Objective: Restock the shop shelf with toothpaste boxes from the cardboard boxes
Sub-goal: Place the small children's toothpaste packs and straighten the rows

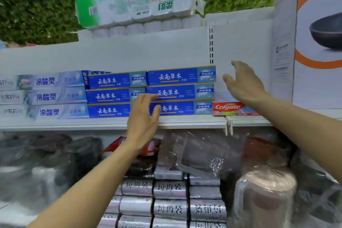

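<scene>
Blue boxes were the main thing here: toothpaste stacked 3 high, 2 across, fronts facing out, sitting on the shelf w/ the white back panel behind them.

Left hand was right in front of that blue stack, over the seam btw the two columns. Its fingers were straight and close together, tips over the middle row, thumb over the bottom row, holding nothing. Couldn't tell if it was actually touching the boxes or just in front of them.

Right hand was up just right of the stack, about level w/ the top two rows. Fingers spread wide, empty too.

Other stuff around the stack:
- just right of it, bottom-row level: a red Colgate box, lying flat under the right hand
- just left: pale boxes, also 3 high, touching the blue ones
- above, on top of the shelving: a tissue pack, green end to the left, leaves behind it
- below, under the shelf: grey packs in rows, plus a plastic-wrapped roll below and right
- far right: a big white carton w/ a dark bowl pic and an orange ring

Lower area was pretty blurry tbh.
</scene>
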`<state>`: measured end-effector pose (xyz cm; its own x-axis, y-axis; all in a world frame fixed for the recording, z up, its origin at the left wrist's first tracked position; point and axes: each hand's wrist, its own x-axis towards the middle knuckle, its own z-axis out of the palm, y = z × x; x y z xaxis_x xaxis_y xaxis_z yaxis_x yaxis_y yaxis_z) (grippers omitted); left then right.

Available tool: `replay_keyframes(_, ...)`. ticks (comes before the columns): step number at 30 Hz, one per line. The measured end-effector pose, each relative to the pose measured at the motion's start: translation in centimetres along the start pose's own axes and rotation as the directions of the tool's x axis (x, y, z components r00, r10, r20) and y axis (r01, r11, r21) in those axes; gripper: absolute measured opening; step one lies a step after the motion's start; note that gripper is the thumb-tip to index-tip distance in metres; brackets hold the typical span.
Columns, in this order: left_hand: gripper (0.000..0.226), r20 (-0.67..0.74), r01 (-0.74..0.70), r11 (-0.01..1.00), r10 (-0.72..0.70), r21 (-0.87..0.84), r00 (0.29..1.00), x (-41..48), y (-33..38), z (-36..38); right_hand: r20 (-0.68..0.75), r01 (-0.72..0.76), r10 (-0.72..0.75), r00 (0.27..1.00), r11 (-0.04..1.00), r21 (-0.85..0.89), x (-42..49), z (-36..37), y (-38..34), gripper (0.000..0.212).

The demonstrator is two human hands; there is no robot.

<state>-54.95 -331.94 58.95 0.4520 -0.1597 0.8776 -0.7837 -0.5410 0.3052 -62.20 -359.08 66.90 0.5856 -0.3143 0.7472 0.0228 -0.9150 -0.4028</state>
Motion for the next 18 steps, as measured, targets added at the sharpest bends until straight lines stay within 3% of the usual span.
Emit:
replay_keyframes(4, 0.029, -0.023, 0.103, 0.995, -0.103, -0.002, 0.994, 1.7, -5.8, -3.7, -0.069, -0.009, -0.002, 0.998, 0.988, -0.152, 1.2, 1.3, -1.6, 0.054)
replay_keyframes(9, 0.031, -0.035, 0.117, 0.991, -0.12, -0.065, 0.992, 2.7, -9.2, -4.8, -0.171, -0.268, 0.246, 0.954, 0.956, -0.123, -0.1, 0.9, 0.4, 0.051)
replay_keyframes(12, 0.037, -0.071, 0.109, 0.993, -0.111, -0.034, 0.991, 3.2, -9.5, -4.5, -0.25, -0.313, 0.254, 0.934, 0.92, -0.237, -1.5, 0.0, 0.7, 0.051)
replay_keyframes(14, 0.042, -0.101, 0.109, 0.994, -0.11, -0.01, 0.989, 3.6, -9.6, -4.4, -0.328, -0.436, 0.339, 0.882, 0.851, -0.292, -1.8, -0.6, 0.9, 0.051)
replay_keyframes(16, 0.049, -0.131, 0.141, 0.99, -0.137, 0.02, 0.982, 3.7, -9.7, -4.4, -0.23, -0.55, 0.506, 0.831, 0.808, -0.212, -2.0, -0.9, 1.2, 0.056)
replay_keyframes(18, 0.058, -0.155, 0.196, 0.98, -0.189, 0.032, 0.97, 3.8, -9.9, -4.6, -0.024, -0.567, 0.572, 0.82, 0.806, -0.17, -2.3, -0.7, 1.9, 0.061)
